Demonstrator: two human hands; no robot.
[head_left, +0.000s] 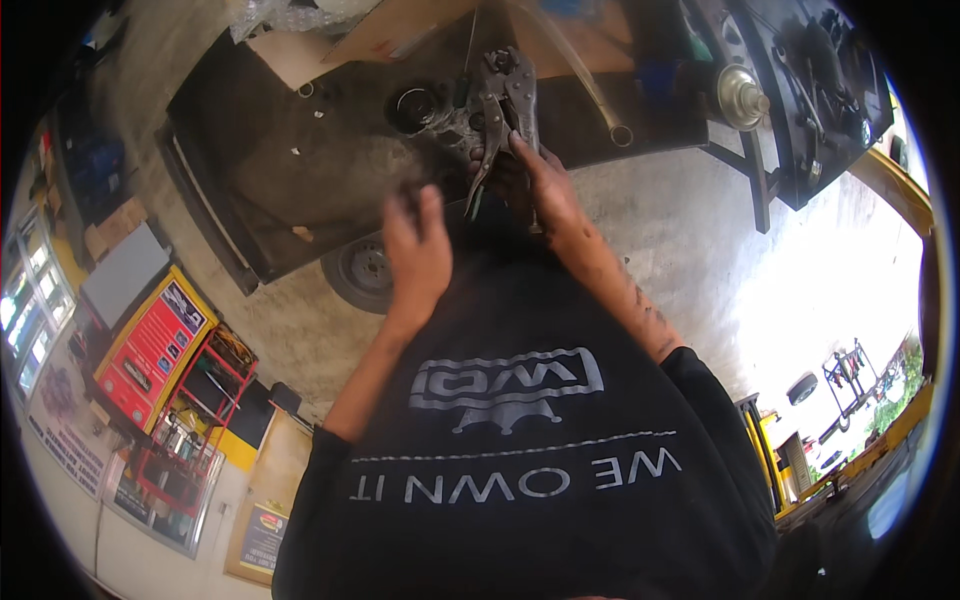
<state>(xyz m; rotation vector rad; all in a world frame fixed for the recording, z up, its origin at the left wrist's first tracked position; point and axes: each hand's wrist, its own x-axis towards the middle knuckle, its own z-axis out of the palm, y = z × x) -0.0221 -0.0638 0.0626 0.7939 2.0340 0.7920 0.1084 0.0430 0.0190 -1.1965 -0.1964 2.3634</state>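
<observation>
My right hand (545, 190) is closed around the handles of locking pliers (490, 140), at the near edge of the dark workbench (250, 170). The jaws of the pliers point away from me. Beside them lies a greasy metal part with a round, dark-centred ring (414, 108), partly covered by the pliers and my hand. A thin-shafted tool like a screwdriver (463, 88) stands over that part. My left hand (418, 250) hovers nearer to me with nothing in it; its thumb stands up and its fingers are blurred by motion.
A long ring-end wrench (600, 98) lies right of the pliers, by some cardboard (590, 40). Further right are a shiny round metal piece (740, 97) and a second bench (800, 190) with several tools. Beneath the workbench's near edge is a wheel (362, 272).
</observation>
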